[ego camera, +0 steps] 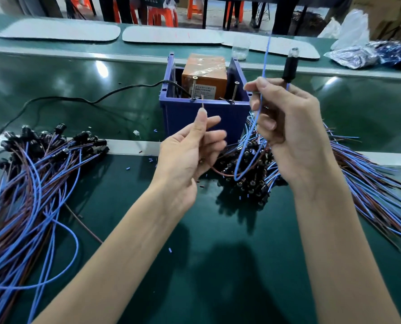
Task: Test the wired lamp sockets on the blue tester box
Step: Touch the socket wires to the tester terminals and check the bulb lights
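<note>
**A:** Where is the work now?

**B:** The blue tester box [194, 113] stands at the far edge of the green surface [218, 253], about its middle. The left hand [190, 148] pinches the brown wire [220, 173] between thumb and forefinger, the other fingers loose. The bare tip is just beside the left screw [193, 88], and I cannot tell if it touches. The right hand [286, 127] is curled round the blue wire [251, 136]. The socket [290, 65] stands above that hand, with its bulb on top.

**A:** How should the person do it well?

**B:** I think each bare end must meet its own screw: brown on the left one, blue on the right screw [234, 92]. The blue wire rises high above the hand, well apart from the screw, so it should come down first. The fingers should stay on the insulation, and the bulb should face the eyes — its light is the result, I suppose.

**A:** Is there any writing?

**B:** The orange block [204, 76] inside the box has a white label [203, 90] — too small to read. I see no brand.
</note>
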Demonstrator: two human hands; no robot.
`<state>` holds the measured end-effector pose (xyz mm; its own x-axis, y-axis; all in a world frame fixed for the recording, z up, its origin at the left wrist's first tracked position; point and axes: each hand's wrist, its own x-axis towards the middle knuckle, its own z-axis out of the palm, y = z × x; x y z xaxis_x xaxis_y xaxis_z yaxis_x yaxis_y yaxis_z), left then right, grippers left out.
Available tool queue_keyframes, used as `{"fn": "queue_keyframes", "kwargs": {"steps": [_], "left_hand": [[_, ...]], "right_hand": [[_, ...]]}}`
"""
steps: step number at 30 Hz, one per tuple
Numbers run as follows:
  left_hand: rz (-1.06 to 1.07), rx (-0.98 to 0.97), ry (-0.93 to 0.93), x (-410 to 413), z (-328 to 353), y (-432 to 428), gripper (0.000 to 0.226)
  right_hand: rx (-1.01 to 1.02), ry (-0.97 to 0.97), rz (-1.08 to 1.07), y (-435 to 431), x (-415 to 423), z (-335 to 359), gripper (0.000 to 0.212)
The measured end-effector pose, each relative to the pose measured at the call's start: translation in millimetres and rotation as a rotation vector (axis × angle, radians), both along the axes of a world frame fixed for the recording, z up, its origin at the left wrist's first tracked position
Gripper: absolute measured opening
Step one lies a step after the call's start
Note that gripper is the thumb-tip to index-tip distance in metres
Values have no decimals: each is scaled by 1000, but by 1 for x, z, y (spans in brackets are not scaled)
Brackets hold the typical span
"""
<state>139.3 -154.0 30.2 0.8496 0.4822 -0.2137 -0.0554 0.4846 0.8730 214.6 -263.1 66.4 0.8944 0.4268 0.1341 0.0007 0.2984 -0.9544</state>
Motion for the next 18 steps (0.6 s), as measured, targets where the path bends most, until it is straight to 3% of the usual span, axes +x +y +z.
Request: {"fn": "queue_keyframes", "kwargs": {"steps": [8,14,18], "left_hand": [[137,167,47,7,-7,5,26],[164,460,-25,4,-12,17,13],[207,489,-17,3,-14,30,12]], "right_hand": [[-214,-39,-82,2,7,-13,12],[-342,-44,-127,-2,17,-20,11],[-383,-63,-120,0,18,-23,18]]}}
